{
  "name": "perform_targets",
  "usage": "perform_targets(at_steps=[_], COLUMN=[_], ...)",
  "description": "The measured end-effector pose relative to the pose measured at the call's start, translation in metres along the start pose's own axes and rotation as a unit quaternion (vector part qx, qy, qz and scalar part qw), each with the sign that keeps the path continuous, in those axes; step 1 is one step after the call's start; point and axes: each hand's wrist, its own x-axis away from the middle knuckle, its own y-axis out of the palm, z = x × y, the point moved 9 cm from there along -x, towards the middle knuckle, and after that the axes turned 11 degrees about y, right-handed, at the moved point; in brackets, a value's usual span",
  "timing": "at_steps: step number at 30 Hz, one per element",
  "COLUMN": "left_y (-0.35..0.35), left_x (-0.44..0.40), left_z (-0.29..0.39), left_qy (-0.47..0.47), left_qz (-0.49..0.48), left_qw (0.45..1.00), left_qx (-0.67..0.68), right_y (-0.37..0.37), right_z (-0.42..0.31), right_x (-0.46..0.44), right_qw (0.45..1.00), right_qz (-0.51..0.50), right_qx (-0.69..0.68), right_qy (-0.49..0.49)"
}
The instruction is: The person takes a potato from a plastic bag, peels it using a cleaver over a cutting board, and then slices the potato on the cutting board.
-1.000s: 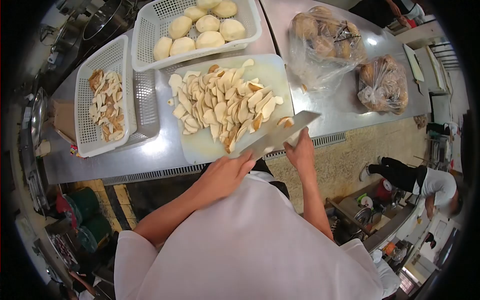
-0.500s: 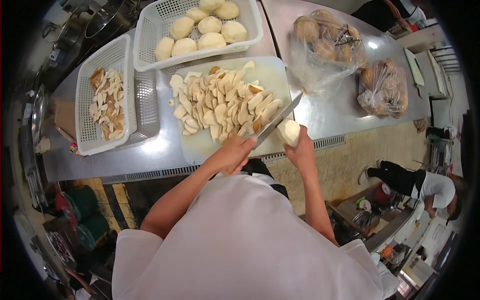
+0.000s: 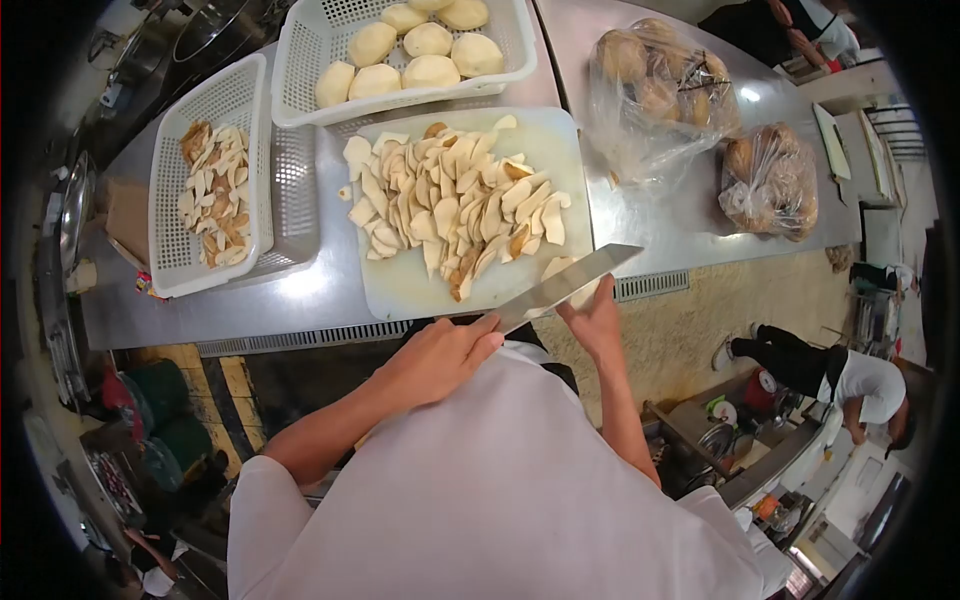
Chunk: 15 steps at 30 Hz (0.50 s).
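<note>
My left hand [image 3: 440, 358] is closed around the handle of a broad-bladed kitchen knife [image 3: 565, 287]. Its blade slants up to the right, across the front of a pale, potato-like root vegetable [image 3: 584, 296]. The blade covers much of this vegetable, so I cannot tell whether its edge touches. From the right, my right hand [image 3: 593, 322] grips the vegetable, just past the front right corner of a white cutting board [image 3: 400, 290]. On the board lies a heap of pale peelings [image 3: 450, 200], some with brown skin.
A white basket [image 3: 285, 100] of peeled roots stands behind the board. Another basket [image 3: 262, 165] at left holds peelings. Two plastic bags of brown roots, a large bag [image 3: 655, 100] and a smaller bag [image 3: 770, 185], sit on the steel table [image 3: 690, 215]. A person [image 3: 865, 385] bends at far right.
My left hand and the knife have moved towards my body, the blade now lying flatter across the vegetable. The right hand has come slightly nearer with the vegetable. More peelings show at the heap's front.
</note>
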Motion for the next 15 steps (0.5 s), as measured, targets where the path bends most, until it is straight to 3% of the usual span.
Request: perform_targets(at_steps=[2, 8, 10, 11, 13, 15], left_y=[0.007, 0.032, 0.047, 0.048, 0.043, 0.037], left_x=[0.001, -0.086, -0.096, -0.096, -0.085, -0.071], left_z=[-0.008, -0.053, -0.081, -0.082, -0.094, -0.105], left_qy=[-0.04, 0.09, -0.103, -0.101, -0.125, -0.154], left_qz=[-0.037, 0.09, 0.007, 0.003, 0.003, 0.008], left_qw=[0.998, 0.992, 0.963, 0.963, 0.949, 0.941], left_qx=[-0.036, 0.003, 0.25, 0.25, 0.289, 0.3], right_y=[0.002, 0.003, 0.003, 0.003, 0.012, 0.004], right_z=[0.001, 0.006, 0.012, 0.018, 0.033, 0.029], right_x=[0.001, 0.003, 0.003, 0.002, -0.002, -0.008], right_qw=[1.0, 0.999, 1.0, 1.0, 0.964, 0.967], right_qz=[0.003, -0.018, -0.012, -0.008, -0.064, -0.063], right_qx=[-0.002, 0.016, -0.013, -0.012, -0.234, -0.226], right_qy=[-0.012, 0.024, 0.009, 0.011, 0.11, 0.096])
